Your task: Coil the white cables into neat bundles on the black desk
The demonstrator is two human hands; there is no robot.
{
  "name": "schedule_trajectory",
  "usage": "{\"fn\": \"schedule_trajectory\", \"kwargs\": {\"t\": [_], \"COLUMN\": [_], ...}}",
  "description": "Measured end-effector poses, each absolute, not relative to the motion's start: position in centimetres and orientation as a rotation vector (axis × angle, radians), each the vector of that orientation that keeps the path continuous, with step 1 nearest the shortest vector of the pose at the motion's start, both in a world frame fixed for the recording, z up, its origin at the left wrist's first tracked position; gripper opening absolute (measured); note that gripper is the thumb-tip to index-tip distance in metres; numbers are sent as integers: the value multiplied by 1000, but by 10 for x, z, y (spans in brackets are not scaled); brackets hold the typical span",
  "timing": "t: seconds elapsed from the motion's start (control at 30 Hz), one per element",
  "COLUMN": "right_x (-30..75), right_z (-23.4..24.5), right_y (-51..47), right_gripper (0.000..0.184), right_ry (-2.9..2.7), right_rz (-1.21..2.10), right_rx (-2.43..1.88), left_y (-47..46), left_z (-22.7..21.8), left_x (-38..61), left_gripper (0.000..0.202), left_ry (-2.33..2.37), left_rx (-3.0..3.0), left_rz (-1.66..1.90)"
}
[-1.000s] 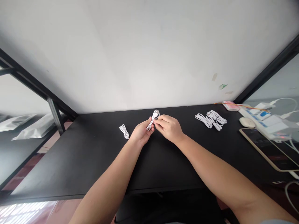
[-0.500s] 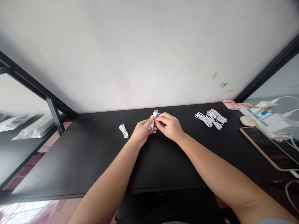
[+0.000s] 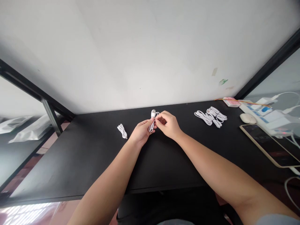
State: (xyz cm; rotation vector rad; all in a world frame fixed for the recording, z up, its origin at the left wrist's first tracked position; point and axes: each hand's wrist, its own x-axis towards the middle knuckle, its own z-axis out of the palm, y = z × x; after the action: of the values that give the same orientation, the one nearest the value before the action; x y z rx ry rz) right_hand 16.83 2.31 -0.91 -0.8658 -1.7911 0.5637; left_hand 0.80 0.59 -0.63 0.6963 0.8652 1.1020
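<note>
My left hand [image 3: 143, 131] is closed around a coiled white USB cable [image 3: 152, 124], thumb on its front, with the plug sticking up above the fingers. At the right side of that coil, my right hand [image 3: 168, 122] pinches with thumb and forefinger. Whether cable or a thin tie lies between those fingertips is too small to tell. Another white cable bundle [image 3: 122, 131] rests on the black table [image 3: 93, 156], left of my hands. More coiled white cables [image 3: 211, 117] lie together on the right.
Along the right edge are a white power strip [image 3: 254, 114] with chargers plugged in, a phone [image 3: 269, 145], a white rounded case [image 3: 248, 118] and a pink-and-white box [image 3: 231, 102]. A pale wall [image 3: 140, 56] rises behind the table. Plastic bags [image 3: 32, 128] lie on the left.
The view has shifted slightly. Both hands stay together at the coiled cable, the right fingers still pinched at its side with a small change in their pose.
</note>
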Motion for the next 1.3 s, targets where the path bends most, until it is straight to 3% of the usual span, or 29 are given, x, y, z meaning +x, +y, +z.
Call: {"fn": "schedule_trajectory", "kwargs": {"t": [0.6,0.9,1.3], "right_x": [174,174,176], "right_z": [1,1,5], "right_y": [19,18,20], "right_gripper": [8,22,15], "right_ry": [-1990,-2049,-2113], "right_rz": [274,259,187], "right_rx": [-888,-870,-851], "left_y": [6,5,5], "left_z": [-1,4,1], "left_x": [6,3,5], "left_gripper": [32,35,38], "left_ry": [860,902,909], "left_rx": [647,645,674], "left_rz": [1120,1164,1143]}}
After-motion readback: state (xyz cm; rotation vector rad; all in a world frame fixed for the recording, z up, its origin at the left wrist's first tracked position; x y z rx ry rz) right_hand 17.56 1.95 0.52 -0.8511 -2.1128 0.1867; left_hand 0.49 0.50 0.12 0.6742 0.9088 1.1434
